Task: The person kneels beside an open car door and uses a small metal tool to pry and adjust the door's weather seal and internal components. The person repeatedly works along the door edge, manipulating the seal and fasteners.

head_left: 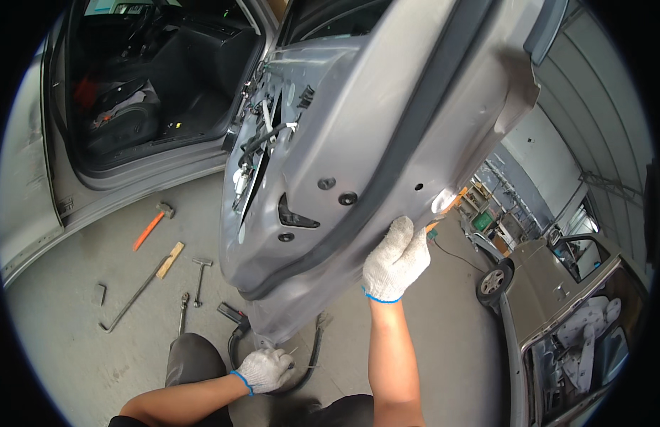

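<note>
A grey car door [358, 178] stands swung open in front of me, its inner trim off and mechanism and wiring showing. My right hand [397, 262], in a white knitted glove with a blue cuff, grips the door's outer edge, thumb on the near face. Some of its fingers are hidden behind the edge. Low at the door's bottom corner is my left hand [264, 370], gloved alike, with fingers curled closed. Thin pale rods or wires show beside those fingers; what they hold cannot be made out. A black cable [315, 349] loops around behind this hand.
On the floor at left lie an orange-handled hammer [153, 225], a bent metal bar with a wooden handle [145, 288], a small metal hammer [199, 281], a metal block [99, 294] and a ratchet-like tool [183, 313]. A second car [550, 292] stands at right, shelving behind it.
</note>
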A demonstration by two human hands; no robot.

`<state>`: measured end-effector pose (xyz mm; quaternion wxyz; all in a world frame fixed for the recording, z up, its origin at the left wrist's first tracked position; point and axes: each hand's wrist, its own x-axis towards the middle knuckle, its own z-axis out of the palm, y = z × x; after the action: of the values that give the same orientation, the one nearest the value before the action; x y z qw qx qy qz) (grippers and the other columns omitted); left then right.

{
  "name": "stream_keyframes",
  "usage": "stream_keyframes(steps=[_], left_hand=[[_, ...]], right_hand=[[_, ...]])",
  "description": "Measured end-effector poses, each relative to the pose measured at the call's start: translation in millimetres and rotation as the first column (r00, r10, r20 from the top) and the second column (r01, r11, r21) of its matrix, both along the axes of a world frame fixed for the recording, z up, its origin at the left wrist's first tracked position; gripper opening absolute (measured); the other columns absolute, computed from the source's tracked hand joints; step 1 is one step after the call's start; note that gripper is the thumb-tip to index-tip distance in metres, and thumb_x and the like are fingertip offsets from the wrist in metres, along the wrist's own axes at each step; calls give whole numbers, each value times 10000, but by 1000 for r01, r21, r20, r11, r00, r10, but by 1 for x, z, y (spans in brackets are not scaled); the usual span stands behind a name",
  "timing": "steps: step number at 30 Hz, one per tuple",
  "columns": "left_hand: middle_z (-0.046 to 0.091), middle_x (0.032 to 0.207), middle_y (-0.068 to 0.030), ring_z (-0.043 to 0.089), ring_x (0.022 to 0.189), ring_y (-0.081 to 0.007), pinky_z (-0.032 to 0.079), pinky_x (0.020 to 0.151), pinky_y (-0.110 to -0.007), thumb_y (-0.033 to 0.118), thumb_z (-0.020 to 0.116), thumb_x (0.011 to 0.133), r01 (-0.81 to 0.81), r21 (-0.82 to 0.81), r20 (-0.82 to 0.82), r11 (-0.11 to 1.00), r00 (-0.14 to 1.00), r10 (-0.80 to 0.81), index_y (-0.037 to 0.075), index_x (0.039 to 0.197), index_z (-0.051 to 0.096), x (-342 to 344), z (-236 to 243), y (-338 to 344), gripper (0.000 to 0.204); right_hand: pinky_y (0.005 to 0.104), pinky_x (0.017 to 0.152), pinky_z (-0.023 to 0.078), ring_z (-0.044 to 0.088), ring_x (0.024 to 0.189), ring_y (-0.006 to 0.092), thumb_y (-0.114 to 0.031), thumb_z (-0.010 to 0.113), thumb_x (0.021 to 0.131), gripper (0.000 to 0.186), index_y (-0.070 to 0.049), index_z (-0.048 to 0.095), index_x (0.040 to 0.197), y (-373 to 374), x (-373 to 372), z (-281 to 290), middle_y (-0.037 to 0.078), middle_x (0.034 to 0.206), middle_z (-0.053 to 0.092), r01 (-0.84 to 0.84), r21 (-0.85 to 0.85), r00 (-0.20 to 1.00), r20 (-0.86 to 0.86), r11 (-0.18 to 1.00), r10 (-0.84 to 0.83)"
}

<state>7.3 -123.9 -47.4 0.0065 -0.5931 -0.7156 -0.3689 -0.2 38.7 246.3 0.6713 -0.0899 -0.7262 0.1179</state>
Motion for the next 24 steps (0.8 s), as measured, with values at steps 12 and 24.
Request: stream_keyframes(steps=[12,24], left_hand=[[704,898,-175,707,788,-382,579,729,-494,327,664,939,110,-89,34,990,994,-108,87,978,707,8,-7,22,247],[705,913,-165,701,829,-377,574,749,-479,321,679,938,138,-124,93,983,988,-127,74,1008,712,6,1,24,259]], right_hand=[[365,543,431,514,535,223,-179,564,1048,314,83,651,897,99,26,2,151,607,571,126,-15,991,-45,992,-127],[356,550,454,543,530,244,-170,612,1012,276,70,640,878,100,26,-2,153,615,577,56,-111,996,-66,992,-64]])
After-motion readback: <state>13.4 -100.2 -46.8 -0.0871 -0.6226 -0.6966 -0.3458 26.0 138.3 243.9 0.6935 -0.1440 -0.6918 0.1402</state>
